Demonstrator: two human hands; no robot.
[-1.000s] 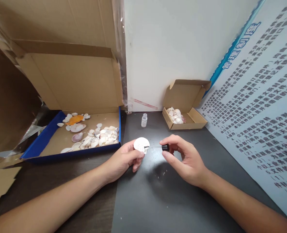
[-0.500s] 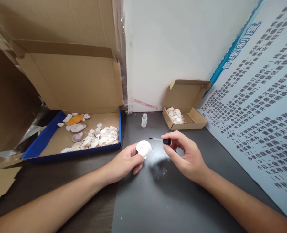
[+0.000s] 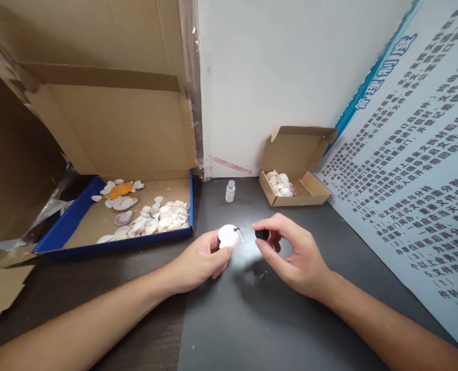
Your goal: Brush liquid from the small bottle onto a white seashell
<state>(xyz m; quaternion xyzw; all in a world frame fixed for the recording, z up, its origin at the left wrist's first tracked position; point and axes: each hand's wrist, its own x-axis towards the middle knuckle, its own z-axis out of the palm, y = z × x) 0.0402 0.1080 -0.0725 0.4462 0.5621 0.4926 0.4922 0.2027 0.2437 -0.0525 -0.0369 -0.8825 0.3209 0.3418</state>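
Observation:
My left hand (image 3: 203, 260) grips a white, speckled seashell (image 3: 228, 236) by its lower edge, with the thumb on top. Between thumb and fingers, my right hand (image 3: 291, 250) pinches the black cap of a small brush (image 3: 262, 234). The brush's thin pale stem points left, and its dark tip lies at the shell's right upper part, apparently touching it. Behind the shell a small clear glass bottle (image 3: 230, 192) stands upright without a cap.
At the left, an open blue-sided cardboard box (image 3: 85, 226) holds many shells (image 3: 163, 216) and an orange piece (image 3: 119, 190). A smaller open cardboard box (image 3: 316, 193) with white shells (image 3: 280, 183) stands back right. White flakes dot the dark table (image 3: 229, 319). A printed board (image 3: 426, 180) leans at the right.
My right hand has moved slightly left and down, carrying the brush tip from beyond the shell onto its surface. My left hand and the shell have hardly shifted.

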